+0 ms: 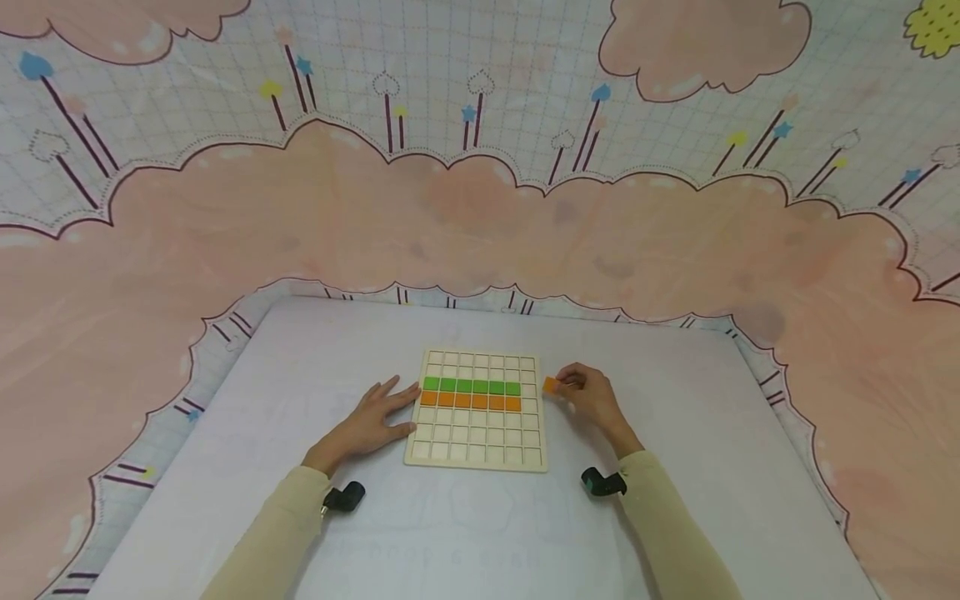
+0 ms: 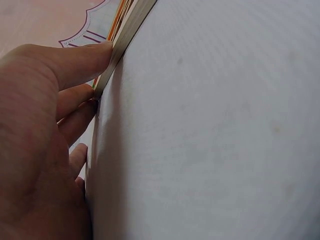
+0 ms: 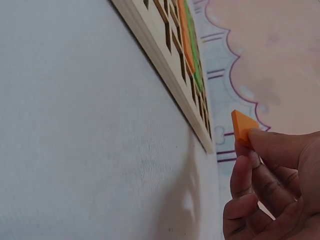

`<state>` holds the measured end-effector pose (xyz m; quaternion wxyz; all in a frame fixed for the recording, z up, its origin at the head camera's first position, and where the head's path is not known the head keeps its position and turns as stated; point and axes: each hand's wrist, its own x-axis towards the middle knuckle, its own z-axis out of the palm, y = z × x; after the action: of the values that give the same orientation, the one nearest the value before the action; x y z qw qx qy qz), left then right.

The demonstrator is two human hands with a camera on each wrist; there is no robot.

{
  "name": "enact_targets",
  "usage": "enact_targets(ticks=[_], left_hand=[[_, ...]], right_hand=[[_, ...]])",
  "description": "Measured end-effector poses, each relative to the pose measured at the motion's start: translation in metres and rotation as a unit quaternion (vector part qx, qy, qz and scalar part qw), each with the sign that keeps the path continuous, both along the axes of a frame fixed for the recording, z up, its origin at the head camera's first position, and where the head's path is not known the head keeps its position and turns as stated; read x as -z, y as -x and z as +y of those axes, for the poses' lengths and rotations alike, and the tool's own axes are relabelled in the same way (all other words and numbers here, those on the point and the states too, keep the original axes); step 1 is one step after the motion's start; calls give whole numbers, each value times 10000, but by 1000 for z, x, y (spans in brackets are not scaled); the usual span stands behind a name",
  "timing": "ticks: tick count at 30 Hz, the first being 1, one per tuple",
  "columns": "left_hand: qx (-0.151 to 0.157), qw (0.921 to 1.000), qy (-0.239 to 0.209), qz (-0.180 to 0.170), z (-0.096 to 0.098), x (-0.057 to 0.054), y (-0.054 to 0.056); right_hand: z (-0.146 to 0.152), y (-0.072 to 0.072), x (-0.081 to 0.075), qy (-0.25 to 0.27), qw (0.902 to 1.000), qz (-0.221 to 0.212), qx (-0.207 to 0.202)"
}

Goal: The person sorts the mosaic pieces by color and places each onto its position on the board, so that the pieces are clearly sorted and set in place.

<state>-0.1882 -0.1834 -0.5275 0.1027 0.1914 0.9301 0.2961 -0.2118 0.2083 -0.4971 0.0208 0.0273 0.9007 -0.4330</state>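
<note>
A square wooden grid board point(image 1: 480, 457) lies on the table, its cells framed by thin raised strips. One row holds several green tiles point(image 1: 472, 387), and the row just in front of it holds several orange tiles point(image 1: 471, 402); the rightmost cell of both rows is bare. My left hand point(image 1: 372, 422) rests at the board's left edge with fingers spread, thumb and fingertips touching its side. Just off the right edge, my right hand point(image 1: 592, 398) pinches a loose orange tile point(image 3: 244, 126) between thumb and finger, raised above the table.
The white table point(image 1: 480, 542) spreads around the board. Behind it hangs a cloth point(image 1: 465, 217) printed with pink clouds and small stars. A dark wrist camera point(image 1: 345, 497) sits on the left wrist and another dark camera point(image 1: 603, 482) on the right.
</note>
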Motion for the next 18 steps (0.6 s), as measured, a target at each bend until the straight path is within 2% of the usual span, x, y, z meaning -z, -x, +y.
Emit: enact_targets(ticks=[7,18], left_hand=[[-42,9999,-3,-98,0,-1,2],[-14,10000,37,-42,0,1,2]], right_hand=[[-7,-3,1,59,9999,93,-116],[-17,-9,2,-9,9995,108,-302]])
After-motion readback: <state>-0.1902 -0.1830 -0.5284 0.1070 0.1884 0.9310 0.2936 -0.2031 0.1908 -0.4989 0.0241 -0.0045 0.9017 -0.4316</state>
